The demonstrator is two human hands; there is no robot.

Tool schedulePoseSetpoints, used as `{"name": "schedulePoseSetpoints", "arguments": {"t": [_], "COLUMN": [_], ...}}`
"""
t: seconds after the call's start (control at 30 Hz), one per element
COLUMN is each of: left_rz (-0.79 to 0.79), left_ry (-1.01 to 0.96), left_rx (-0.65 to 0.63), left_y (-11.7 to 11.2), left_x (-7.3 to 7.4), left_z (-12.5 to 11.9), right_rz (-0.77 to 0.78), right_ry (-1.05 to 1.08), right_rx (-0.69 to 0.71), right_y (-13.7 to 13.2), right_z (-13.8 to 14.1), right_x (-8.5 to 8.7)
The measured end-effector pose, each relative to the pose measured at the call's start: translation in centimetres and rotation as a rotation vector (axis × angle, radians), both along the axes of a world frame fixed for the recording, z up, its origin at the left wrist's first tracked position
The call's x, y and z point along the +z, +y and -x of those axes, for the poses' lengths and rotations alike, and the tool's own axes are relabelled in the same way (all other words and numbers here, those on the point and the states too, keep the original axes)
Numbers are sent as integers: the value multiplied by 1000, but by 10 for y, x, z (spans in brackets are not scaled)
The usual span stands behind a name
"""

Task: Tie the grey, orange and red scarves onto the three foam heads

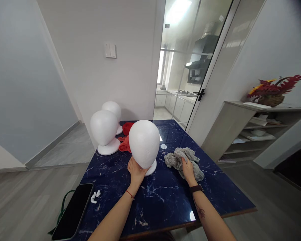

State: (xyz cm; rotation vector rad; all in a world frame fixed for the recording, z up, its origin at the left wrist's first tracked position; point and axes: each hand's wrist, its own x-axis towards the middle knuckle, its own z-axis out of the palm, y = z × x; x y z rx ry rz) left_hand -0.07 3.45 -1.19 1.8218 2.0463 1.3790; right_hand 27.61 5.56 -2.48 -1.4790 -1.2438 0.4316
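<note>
A white foam mannequin head (144,142) stands upright on its round base near the middle of the dark blue marbled table (163,197). My left hand (135,170) is wrapped round its neck, with some of the fingers hidden behind it. To the right lies a crumpled piece of grey, thin fabric (174,160). The fingers of my right hand (188,169) are closed on its folds; what kind of item it is cannot be made out. Behind the head are a coral-red cloth (124,144) and a darker red cloth (127,128).
Two more foam heads, a nearer one (104,128) and a farther one (112,110), stand at the back left. A phone (74,211) and white earbuds (95,195) lie at the left edge. A glass door (183,67) and a shelf unit (256,134) are beyond.
</note>
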Motion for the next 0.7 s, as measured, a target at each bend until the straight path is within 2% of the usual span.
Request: {"name": "schedulePoseSetpoints", "arguments": {"t": [0.2, 0.4, 0.7], "left_rz": [-21, -19, -11], "left_ry": [-36, -54, -69], "left_rx": [-63, -56, -52], "left_y": [2, 0, 0], "left_x": [-2, 1, -1], "left_z": [3, 3, 2], "right_rz": [9, -11, 36], "right_ry": [-8, -1, -13], "right_rx": [-17, -12, -19], "right_y": [0, 1, 1], "right_z": [0, 0, 0], "right_x": [-1, -2, -1]}}
